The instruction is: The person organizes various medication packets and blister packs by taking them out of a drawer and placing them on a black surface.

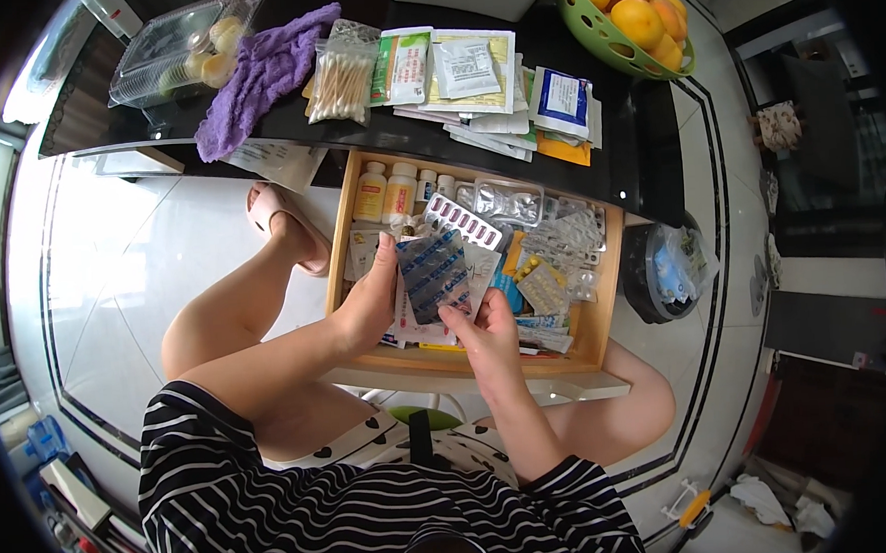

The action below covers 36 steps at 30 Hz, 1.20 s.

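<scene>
Over the open drawer, both hands hold a flat silver foil pack (435, 275) with blue diagonal stripes. My left hand (366, 299) grips its left edge, thumb in front and fingers hidden behind. My right hand (488, 336) pinches its lower right corner with the thumb on top. Pale packets show behind the foil pack; how many are held with it I cannot tell. A blister pack of dark red capsules (463, 221) lies just beyond its top edge, and whether it is held or resting is unclear. Below is the wooden drawer (612, 288).
White pill bottles (400, 192) stand at the drawer's back left; blister packs (566, 232) fill its right. On the black tabletop lie cotton swabs (341, 87), sachets (467, 70), a purple cloth (262, 81), a clear plastic box (171, 55) and a green fruit basket (590, 23). A bin (654, 295) stands right.
</scene>
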Available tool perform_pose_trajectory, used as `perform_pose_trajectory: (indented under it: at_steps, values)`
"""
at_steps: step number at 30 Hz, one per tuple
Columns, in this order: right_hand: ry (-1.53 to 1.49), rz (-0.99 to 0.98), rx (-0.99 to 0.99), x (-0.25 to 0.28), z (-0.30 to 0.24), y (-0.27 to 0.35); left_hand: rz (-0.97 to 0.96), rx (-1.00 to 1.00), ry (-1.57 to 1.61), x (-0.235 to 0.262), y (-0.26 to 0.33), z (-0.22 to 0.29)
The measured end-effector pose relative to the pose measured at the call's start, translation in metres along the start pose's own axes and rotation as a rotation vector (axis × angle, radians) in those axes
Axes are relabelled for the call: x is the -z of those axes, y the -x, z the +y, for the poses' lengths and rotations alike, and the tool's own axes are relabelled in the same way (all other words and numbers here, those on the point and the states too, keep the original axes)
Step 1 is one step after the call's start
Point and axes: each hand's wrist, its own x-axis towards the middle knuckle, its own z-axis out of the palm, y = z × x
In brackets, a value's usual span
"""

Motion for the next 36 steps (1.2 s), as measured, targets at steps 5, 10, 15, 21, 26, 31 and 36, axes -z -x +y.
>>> perform_pose_trajectory:
  at_steps: [5,10,15,21,26,31,36]
  values:
    - [0.057,0.037,-0.001,-0.005,-0.005,0.001,0.039,-0.099,0.13,-0.011,0.003,0.005]
    - [0.072,0.018,0.048,-0.001,-0.002,0.005,0.06,-0.166,-0.186,-0.009,0.005,0.005]
    - [0.048,0.089,0.111,0.011,-0.003,0.011,0.162,-0.148,0.157,-0.014,0.008,0.021]
    - [0.043,0.187,0.148,0.008,-0.019,0.015,0.231,-0.092,0.036,-0.03,0.015,0.031]
    - [0.153,0.046,0.145,0.007,-0.002,0.007,0.036,-0.133,-0.181,-0.01,0.01,0.007]
    - [-0.007,0.061,0.109,-0.003,0.003,0.004,0.021,-0.05,-0.101,-0.017,0.015,0.008]
    - [-0.015,0.024,0.128,0.002,0.005,0.0,0.071,-0.034,-0.222,-0.031,0.018,0.012]
